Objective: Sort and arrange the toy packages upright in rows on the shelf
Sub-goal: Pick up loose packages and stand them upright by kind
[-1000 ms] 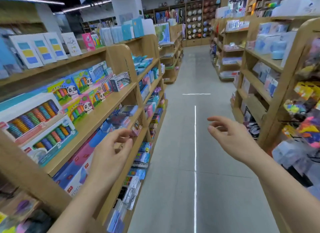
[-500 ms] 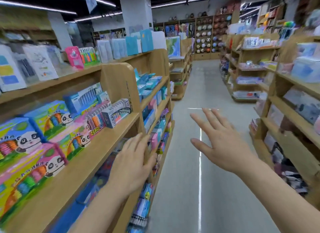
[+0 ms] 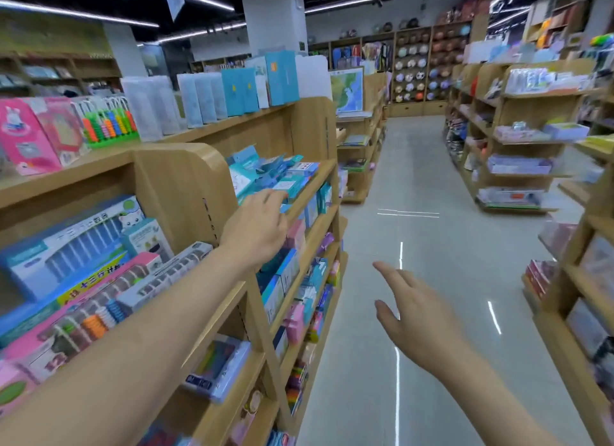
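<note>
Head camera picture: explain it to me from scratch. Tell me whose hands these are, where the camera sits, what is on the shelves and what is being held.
There is no machine here. A person wears one wide-angle camera on the head, looking forward and down, so both bare arms enter from below. The place is a shop aisle. The left hand reaches to a jumbled heap of blue toy packages on an upper board of the wooden shelf unit. Its fingertips are at the packages, but I cannot tell whether they grip one. The right hand hangs over the aisle floor, fingers spread, holding nothing. Nearer the camera, boxed abacus sets lie on a lower board, and a colourful abacus stands on top.
</note>
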Action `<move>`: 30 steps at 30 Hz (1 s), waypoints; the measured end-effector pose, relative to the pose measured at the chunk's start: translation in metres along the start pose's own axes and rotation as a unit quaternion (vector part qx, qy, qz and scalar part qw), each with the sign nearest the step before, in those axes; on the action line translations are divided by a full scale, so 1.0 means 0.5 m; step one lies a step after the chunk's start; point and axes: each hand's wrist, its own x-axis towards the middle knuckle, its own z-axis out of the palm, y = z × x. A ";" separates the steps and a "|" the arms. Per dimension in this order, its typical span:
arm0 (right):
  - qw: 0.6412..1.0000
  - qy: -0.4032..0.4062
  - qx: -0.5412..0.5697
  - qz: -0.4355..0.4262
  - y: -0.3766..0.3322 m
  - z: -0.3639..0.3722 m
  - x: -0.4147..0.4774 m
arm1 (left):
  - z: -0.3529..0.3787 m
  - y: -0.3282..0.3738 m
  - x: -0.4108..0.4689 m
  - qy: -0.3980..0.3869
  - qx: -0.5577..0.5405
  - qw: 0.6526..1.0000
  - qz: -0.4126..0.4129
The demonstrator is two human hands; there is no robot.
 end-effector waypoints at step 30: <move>0.763 -0.226 0.564 0.219 0.251 0.290 1.398 | 0.534 -0.257 0.833 -0.127 0.152 0.954 -0.223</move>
